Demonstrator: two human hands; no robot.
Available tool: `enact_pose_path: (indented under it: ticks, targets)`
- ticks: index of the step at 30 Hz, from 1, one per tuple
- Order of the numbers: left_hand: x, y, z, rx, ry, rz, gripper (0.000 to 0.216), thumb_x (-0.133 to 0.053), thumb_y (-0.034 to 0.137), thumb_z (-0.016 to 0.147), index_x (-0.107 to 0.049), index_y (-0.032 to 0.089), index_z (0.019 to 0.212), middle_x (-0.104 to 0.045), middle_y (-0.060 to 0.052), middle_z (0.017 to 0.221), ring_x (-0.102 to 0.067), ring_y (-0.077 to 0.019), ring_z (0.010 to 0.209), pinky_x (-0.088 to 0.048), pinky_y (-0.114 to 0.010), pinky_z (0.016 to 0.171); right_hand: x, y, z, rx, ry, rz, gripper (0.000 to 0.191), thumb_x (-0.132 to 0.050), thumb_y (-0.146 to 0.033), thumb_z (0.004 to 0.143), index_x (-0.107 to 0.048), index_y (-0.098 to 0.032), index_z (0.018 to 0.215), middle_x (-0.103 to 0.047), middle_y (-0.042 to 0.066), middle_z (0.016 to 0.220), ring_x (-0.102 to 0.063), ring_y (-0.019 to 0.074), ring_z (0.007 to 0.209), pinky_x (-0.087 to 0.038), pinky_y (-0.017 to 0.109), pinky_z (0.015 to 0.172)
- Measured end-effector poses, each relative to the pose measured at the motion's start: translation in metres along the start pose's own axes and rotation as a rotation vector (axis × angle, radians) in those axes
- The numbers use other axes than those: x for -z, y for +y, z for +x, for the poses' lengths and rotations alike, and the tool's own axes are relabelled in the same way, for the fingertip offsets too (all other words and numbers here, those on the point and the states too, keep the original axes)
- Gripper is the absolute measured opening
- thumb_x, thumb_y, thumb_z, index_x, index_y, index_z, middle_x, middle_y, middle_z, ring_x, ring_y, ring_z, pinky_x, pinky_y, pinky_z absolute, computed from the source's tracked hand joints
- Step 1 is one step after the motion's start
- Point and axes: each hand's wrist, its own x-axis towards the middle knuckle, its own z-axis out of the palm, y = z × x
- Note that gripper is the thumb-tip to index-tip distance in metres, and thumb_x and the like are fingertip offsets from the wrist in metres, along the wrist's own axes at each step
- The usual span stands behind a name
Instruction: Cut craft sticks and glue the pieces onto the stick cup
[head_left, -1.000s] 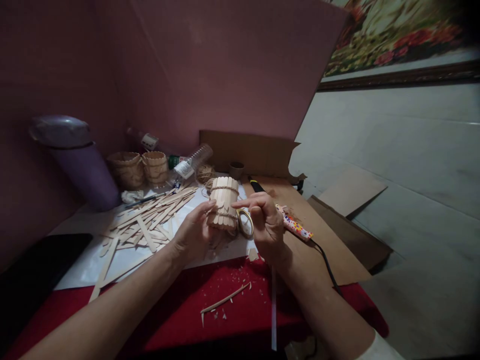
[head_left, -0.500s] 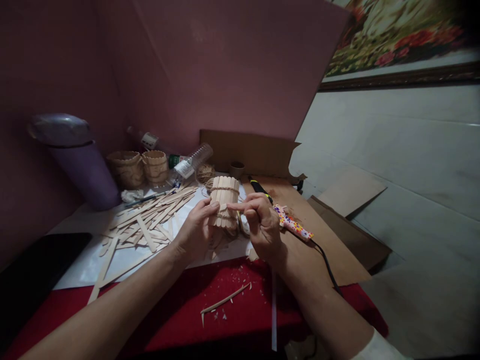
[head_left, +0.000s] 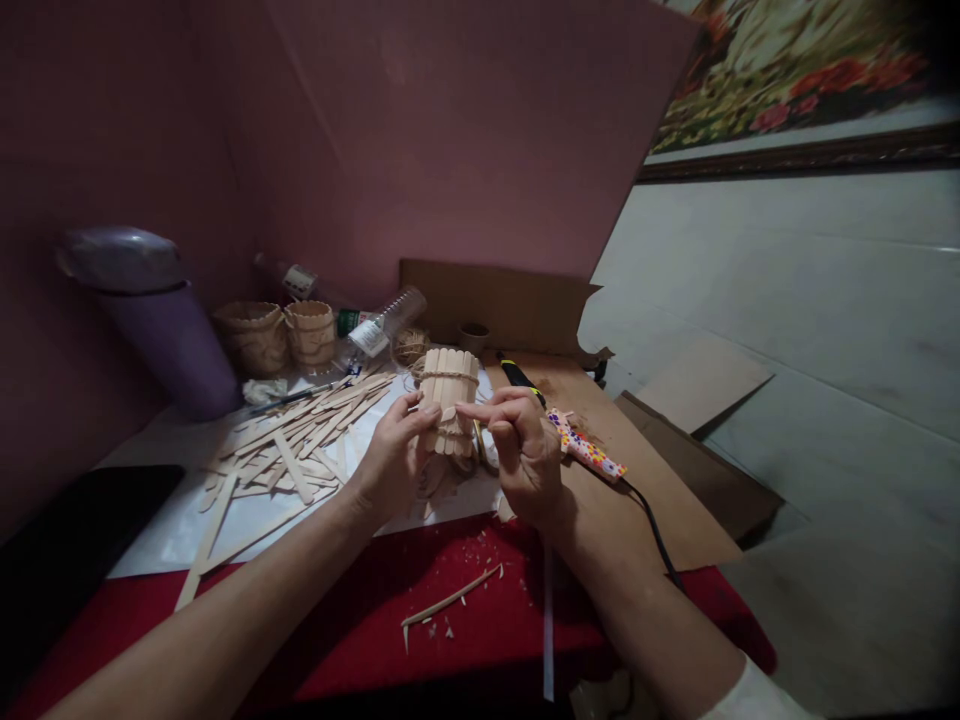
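Left hand (head_left: 399, 438): in my head view, gripping the twine-bound craft-stick cup (head_left: 448, 393), thumb in front.
Right hand (head_left: 527, 450): index finger extended to the cup's front, others curled; I cannot tell whether they pinch anything.
Cup: between both hands.
Craft sticks (head_left: 291, 461): heaped on a white sheet (head_left: 169, 530).

the left hand (head_left: 394, 452) hides the lower-left edge of the stick-built cylinder (head_left: 451, 385); i can't see its back. the framed painting (head_left: 817, 80) leaves my view above and right, the white sleeve (head_left: 756, 695) below; 1 bottle label (head_left: 369, 338) is too small to read.
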Motion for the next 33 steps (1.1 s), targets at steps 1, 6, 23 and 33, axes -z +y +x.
enact_pose_path:
  ticks: [1,6,23,33]
  targets:
    - [0.0004,0.0,0.0001,-0.002,-0.003,-0.001,0.043,-0.074,0.025,0.069,-0.057,0.016,0.107,-0.068,-0.006,0.096,-0.065,-0.0218,0.088,-0.05,-0.031,0.075,-0.0001,0.0004,-0.0007,-0.003,0.019,0.002,0.027,-0.038,-0.027,0.101,-0.064,-0.024,0.107,-0.07,0.005,0.093,-0.058,0.0202,0.096,-0.05,0.039,0.083]
    - [-0.0023,0.0014,-0.0006,0.006,-0.003,-0.027,0.041,-0.075,0.026,0.069,-0.057,0.016,0.103,-0.068,-0.006,0.094,-0.064,-0.0202,0.085,-0.05,-0.031,0.075,-0.0017,0.0001,-0.0031,-0.001,0.057,-0.038,0.027,-0.039,-0.028,0.1,-0.064,-0.024,0.109,-0.069,0.005,0.091,-0.059,0.0207,0.093,-0.051,0.04,0.081]
    - [-0.0006,-0.0031,0.001,-0.001,0.002,-0.049,0.049,-0.077,0.024,0.067,-0.055,0.015,0.111,-0.069,-0.008,0.094,-0.067,-0.0214,0.082,-0.053,-0.034,0.075,-0.0022,-0.0016,-0.0026,0.033,0.0,-0.069,0.025,-0.041,-0.025,0.099,-0.064,-0.022,0.109,-0.07,0.006,0.088,-0.059,0.0208,0.09,-0.053,0.038,0.076]
    - [0.0018,-0.0072,0.0025,0.0,0.016,-0.049,0.051,-0.079,0.025,0.065,-0.055,0.015,0.109,-0.069,-0.007,0.091,-0.068,-0.0228,0.083,-0.052,-0.034,0.074,-0.002,-0.0031,-0.0012,0.066,-0.015,-0.106,0.026,-0.04,-0.026,0.099,-0.063,-0.022,0.11,-0.07,0.006,0.088,-0.06,0.0206,0.088,-0.053,0.038,0.075]
